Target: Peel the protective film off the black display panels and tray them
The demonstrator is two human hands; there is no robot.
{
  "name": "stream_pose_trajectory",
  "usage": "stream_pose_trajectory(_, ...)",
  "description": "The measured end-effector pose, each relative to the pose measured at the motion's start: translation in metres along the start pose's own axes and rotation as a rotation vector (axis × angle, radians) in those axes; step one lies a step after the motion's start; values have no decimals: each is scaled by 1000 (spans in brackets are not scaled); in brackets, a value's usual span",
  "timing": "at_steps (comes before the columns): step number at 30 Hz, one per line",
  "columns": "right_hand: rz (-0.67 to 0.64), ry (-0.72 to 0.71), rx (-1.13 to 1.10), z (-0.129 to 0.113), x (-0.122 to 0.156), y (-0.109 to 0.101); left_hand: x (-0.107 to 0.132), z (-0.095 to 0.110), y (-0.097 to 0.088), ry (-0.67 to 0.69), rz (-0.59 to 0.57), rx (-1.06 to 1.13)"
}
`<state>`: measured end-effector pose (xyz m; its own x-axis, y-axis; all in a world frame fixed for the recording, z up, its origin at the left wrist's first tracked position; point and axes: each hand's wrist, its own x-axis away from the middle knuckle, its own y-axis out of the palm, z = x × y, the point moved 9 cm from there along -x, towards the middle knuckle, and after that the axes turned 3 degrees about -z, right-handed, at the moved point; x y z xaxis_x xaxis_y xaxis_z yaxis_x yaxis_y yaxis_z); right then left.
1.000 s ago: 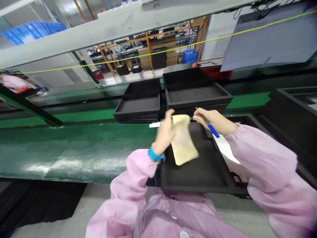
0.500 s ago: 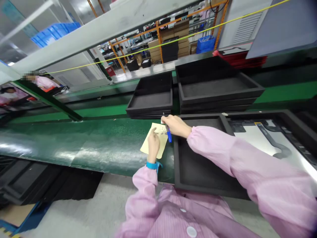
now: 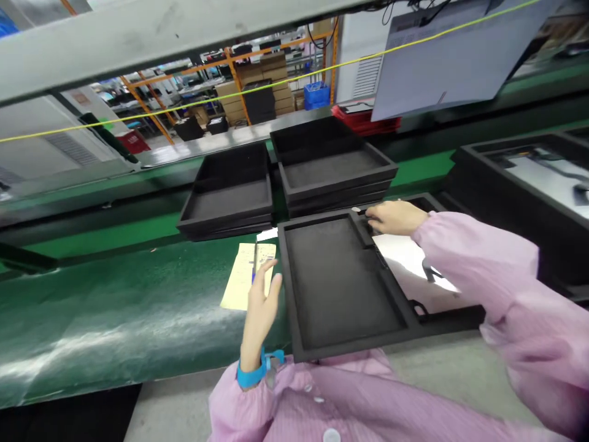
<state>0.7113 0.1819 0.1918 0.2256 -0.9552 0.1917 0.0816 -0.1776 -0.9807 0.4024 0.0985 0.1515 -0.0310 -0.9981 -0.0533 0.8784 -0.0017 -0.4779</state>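
Note:
A yellowish paper slip lies on the green conveyor belt, with a blue pen lying across it. My left hand hovers open just right of the slip, fingers stretched out, touching nothing that I can see. A black foam tray sits right in front of me. My right hand rests on the far right rim of that tray, fingers curled over the edge. Both arms wear pink sleeves; a blue band circles the left wrist.
Two stacks of black trays stand behind on the belt. A white panel lies in a tray to the right. A further tray with a panel sits far right. A grey beam crosses overhead.
The pen left my right hand and now lies on the slip. My right hand moved right to the tray's far rim. My left hand lifted off the paper and opened.

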Motion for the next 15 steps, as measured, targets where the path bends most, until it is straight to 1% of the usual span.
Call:
stream_pose_trajectory(1, -9, -4, -12, 17, 0, 8, 1, 12, 16, 34, -87, -14)
stream_pose_trajectory(2, -8, -16, -25, 27, -1, 15, 2, 22, 30, 54, -161, -39)
stream_pose_trajectory(3, 2, -31, -40, 31, -4, 22, 3, 29, 41, 56, -211, -68)
stream_pose_trajectory(4, 16, -43, -55, 32, -7, 28, 3, 33, 48, 41, -235, -94)
stream_pose_trajectory(6, 44, -45, -82, 29, -14, 37, 0, 38, 53, 8, -253, -111)
stream_pose_trajectory(8, 69, -35, -112, 27, -20, 37, -4, 46, 52, 10, -276, -73)
stream_pose_trajectory(10, 83, -19, -151, 29, -22, 30, -8, 59, 51, 40, -318, -20)
stream_pose_trajectory(12, 88, 1, -193, 35, -20, 14, -13, 73, 51, 72, -369, 33)
stream_pose_trajectory(14, 125, 45, -214, 45, -11, -13, -18, 84, 53, 85, -411, 94)
stream_pose_trajectory(15, 176, 77, -213, 50, -3, -29, -21, 88, 55, 83, -428, 129)
